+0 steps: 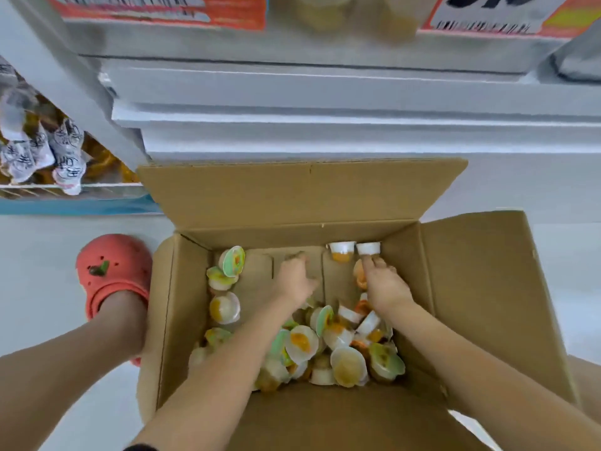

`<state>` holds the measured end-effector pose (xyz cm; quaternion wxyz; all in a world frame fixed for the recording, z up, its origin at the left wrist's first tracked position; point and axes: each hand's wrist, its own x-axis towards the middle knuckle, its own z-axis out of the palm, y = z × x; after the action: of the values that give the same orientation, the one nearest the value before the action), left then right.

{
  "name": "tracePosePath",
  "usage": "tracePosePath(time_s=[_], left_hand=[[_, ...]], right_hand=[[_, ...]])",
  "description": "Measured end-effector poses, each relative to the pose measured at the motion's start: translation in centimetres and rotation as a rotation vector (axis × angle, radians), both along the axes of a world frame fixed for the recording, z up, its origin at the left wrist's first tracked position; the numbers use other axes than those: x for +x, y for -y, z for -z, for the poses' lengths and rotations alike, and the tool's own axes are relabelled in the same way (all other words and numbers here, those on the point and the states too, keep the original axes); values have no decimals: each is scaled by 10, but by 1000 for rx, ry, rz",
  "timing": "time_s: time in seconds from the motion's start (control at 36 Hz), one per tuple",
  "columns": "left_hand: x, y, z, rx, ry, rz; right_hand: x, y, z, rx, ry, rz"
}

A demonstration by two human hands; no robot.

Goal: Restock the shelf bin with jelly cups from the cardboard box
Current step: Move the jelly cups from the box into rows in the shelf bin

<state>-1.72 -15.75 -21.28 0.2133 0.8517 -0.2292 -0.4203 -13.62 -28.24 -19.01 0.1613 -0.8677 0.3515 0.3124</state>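
Hands deep in cardboard box (208, 203) among jelly cups (348, 366), left hand (294, 281) and right hand (385, 281) grip unclear, labels unreadable

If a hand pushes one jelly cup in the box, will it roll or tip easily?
Probably yes: each jelly cup is round and small, and many lie tipped in the cardboard box. Likely light. The sealed film lids may slip under fingers.

Both forearms are bare right down to the left hand (294, 278) and right hand (385, 283), no rings or watch showing. A dark sleeve edge (140, 447) peeks in at the bottom. Bare leg, and a coral-red perforated clog (112, 271) with a small green charm.
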Motion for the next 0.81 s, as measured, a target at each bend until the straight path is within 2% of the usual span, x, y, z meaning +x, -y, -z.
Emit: tracePosePath(time_s=[0.14,0.25,0.33,0.44,0.58,0.72,0.81], left_hand=[[-21,50,16,-76,-96,-267],[-29,74,30,-24,-54,-472],[-36,80,35,20,25,-512],[-41,78,39,-40,71,-563],[-38,54,39,-170,-45,-565],[-30,18,19,-291,-176,-496],[-20,1,-3,-374,-175,-429]], right_hand=[[-6,3,24,-36,117,70],[-8,-1,35,-39,184,132],[-10,-3,39,-65,236,150],[-10,-8,43,-120,256,157],[-12,-5,43,-81,303,165],[-17,-11,24,49,572,406],[-19,-12,0,96,677,420]])
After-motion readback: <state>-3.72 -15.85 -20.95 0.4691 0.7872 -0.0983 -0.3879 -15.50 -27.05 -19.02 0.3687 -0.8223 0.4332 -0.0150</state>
